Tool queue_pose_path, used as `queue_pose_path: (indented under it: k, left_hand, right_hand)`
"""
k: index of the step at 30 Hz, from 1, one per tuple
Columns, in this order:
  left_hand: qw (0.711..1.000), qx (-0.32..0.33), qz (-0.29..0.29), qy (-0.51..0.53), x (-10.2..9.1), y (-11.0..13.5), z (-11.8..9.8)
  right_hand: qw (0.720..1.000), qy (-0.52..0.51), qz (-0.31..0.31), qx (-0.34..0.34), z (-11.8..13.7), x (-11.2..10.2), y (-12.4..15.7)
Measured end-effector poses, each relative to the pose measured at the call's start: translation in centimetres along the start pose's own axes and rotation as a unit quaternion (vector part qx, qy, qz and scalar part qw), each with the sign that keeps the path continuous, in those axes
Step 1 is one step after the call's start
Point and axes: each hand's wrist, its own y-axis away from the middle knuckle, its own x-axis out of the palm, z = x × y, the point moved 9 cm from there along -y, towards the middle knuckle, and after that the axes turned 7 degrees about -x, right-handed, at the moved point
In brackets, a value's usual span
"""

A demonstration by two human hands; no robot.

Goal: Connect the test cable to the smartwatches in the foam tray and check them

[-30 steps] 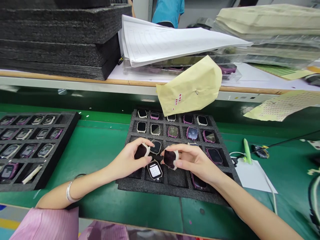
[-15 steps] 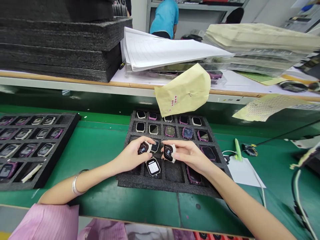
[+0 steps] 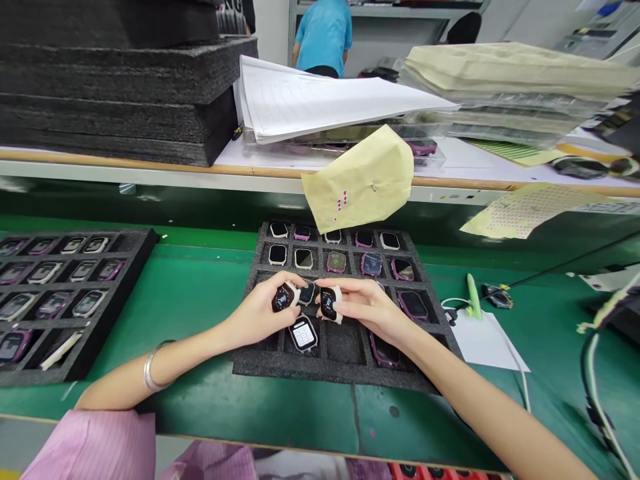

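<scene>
Over a black foam tray (image 3: pixel 300 371) each of my hands grips one smartwatch with a pale case and a lit dark screen. My left hand (image 3: pixel 260 308) pinches its smartwatch (image 3: pixel 284 298) between thumb and fingers, face tilted up. In my right hand (image 3: pixel 373 308) the other smartwatch (image 3: pixel 330 303) is held by its edges, turned slightly sideways. Just below them a watch with a lit white screen (image 3: pixel 303 333) lies in its compartment. Several pale and purple watches fill other compartments, such as a purple watch (image 3: pixel 413 304) at right. My hands partly cover the middle compartments.
Another foam tray (image 3: pixel 125 267) of watches stands at left on the green bench. A green pen-like tool (image 3: pixel 474 297), cables and white paper (image 3: pixel 487 343) lie at right. The shelf above bears foam blocks (image 3: pixel 150 100) and papers (image 3: pixel 325 100). A person in blue (image 3: pixel 324 33) is behind.
My right hand has turned its smartwatch a little further sideways. The smartwatch in my left hand is tilted slightly differently. The whole view has shifted a little.
</scene>
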Motion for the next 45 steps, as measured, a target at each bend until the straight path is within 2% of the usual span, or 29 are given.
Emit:
queue_pose_path:
  k: [6, 19, 25, 30, 38, 45]
  left_hand:
    - [1.000, 0.001, 0.010, 0.006, -0.1, -0.2, 0.0]
    - [1.000, -0.010, 0.020, 0.009, 0.2, -0.6, 0.5]
    - [0.999, 0.005, 0.012, 0.032, 0.1, -0.7, 0.1]
    - [0.999, -0.019, 0.026, 0.027, 0.3, -1.0, 0.8]
    - [0.998, -0.017, 0.023, 0.058, 0.2, -1.3, 1.1]
    - [0.999, -0.041, 0.023, 0.017, 0.3, -1.0, 1.3]
  right_hand:
    - [1.000, -0.006, -0.012, 0.002, 0.0, -0.4, 0.0]
    - [1.000, -0.027, 0.005, 0.009, 0.4, -0.3, 0.6]
    - [0.999, -0.036, 0.011, 0.007, 0.3, -0.5, 0.4]
    - [0.998, -0.052, 0.000, 0.025, -0.2, -0.9, 0.5]
    - [0.997, -0.065, 0.007, 0.039, -0.3, -0.3, 0.8]
    - [0.998, -0.044, 0.011, 0.054, -0.4, -0.2, 1.2]
